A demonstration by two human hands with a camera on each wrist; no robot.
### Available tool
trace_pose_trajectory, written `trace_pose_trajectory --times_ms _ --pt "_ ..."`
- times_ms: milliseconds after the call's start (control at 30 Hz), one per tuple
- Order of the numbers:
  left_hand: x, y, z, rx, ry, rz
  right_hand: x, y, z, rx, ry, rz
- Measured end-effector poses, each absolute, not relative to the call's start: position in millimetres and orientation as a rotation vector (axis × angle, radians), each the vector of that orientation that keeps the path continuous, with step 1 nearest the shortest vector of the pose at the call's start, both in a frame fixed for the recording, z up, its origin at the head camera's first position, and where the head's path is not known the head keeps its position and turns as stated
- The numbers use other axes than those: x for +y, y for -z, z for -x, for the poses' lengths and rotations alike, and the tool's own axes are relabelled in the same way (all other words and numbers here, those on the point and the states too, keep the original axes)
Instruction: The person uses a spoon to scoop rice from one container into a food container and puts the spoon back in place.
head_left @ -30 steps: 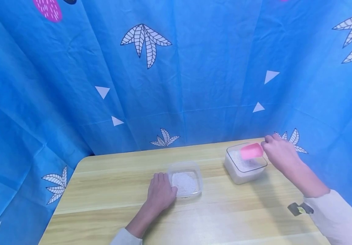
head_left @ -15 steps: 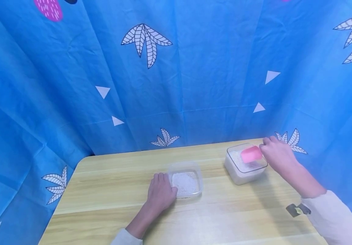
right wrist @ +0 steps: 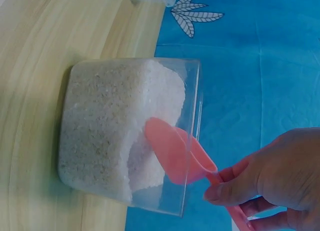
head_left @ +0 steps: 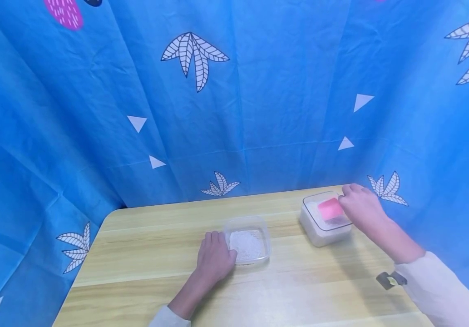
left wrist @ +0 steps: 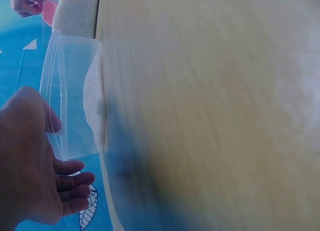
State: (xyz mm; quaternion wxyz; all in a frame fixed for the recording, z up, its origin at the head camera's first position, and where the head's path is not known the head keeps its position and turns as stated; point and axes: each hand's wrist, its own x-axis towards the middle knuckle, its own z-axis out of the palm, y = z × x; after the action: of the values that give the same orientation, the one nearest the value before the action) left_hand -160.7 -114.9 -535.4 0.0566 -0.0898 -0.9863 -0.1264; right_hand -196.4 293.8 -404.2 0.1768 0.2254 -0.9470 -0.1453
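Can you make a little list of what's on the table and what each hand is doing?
Table: wooden table, blue patterned curtain behind it
Left hand: left hand rests open against the side of the near clear container, which holds a shallow layer of white grains
Right hand: right hand holds the handle of the pink scoop
Scoop: tilted down into the far clear container, its tip in the grains
Far container: filled high with white grains
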Motion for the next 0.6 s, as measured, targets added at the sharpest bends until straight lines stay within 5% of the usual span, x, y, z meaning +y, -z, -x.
trace_pose_trajectory --times_ms 600 --pt "-115 534 159 -3.003 0.387 0.269 271 413 195 -2.625 0.576 -0.738"
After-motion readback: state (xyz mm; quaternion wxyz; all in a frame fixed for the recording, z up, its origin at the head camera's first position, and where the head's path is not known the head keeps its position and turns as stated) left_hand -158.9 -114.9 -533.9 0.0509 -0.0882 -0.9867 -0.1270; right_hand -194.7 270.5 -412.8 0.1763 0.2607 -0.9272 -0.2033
